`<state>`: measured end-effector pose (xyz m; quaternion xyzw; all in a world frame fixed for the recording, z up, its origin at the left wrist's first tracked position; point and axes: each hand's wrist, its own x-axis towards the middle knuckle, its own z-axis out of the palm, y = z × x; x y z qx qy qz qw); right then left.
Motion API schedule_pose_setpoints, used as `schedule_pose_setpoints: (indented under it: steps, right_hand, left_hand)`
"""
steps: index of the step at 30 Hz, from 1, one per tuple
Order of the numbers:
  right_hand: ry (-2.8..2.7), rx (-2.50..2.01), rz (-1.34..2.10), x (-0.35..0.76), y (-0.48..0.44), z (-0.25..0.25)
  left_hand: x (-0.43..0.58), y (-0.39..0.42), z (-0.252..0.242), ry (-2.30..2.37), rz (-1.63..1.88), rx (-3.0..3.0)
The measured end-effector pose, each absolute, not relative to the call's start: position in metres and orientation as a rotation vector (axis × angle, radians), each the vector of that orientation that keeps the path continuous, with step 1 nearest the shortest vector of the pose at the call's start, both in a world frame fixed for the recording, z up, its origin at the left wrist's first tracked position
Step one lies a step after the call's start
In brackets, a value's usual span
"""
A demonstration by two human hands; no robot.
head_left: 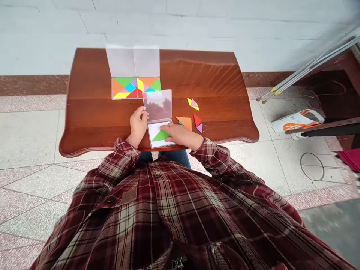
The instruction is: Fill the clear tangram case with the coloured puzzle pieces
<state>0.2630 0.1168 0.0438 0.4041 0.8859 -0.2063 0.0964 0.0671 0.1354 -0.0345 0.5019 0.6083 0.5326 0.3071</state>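
Right hand (181, 135) lies palm down over an open case (152, 129); thumb and fingertips sit a little apart on a green triangle (159, 137), which rests on the case's white base; whether they grip it or only press it, cannot tell. Left hand (137, 123) is curled, thumb and finger pinching the left edge of the raised clear lid (163, 100).

Just right of the case: an orange triangle (186, 121), a blue piece (180, 123) peeking from its left edge; then a red triangle (197, 119) touching a purple piece (200, 128); farther back, a pink piece (194, 102) over a yellow piece (189, 101).

Beyond the left hand, two filled cases (123, 99) side by side, multicoloured pieces fitted within, their lids (147, 62) standing up; all on a reddish-brown worktop (92, 120).

Writing: plaid shirt (174, 198) carries a chest patch (129, 195), lettering too small to read; off to the right, below worktop level, a white box (298, 122) bears an orange mark with pale characters, not legible.
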Motion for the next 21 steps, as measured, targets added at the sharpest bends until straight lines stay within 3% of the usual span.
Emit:
schedule_pose_setpoints:
  steps: [21]
  right_hand:
    - [2.607, 1.058, -0.623, 0.262, 0.103, 0.053]
  left_hand:
    - [0.066, 0.139, -0.037, 1.580, 1.489, 1.324]
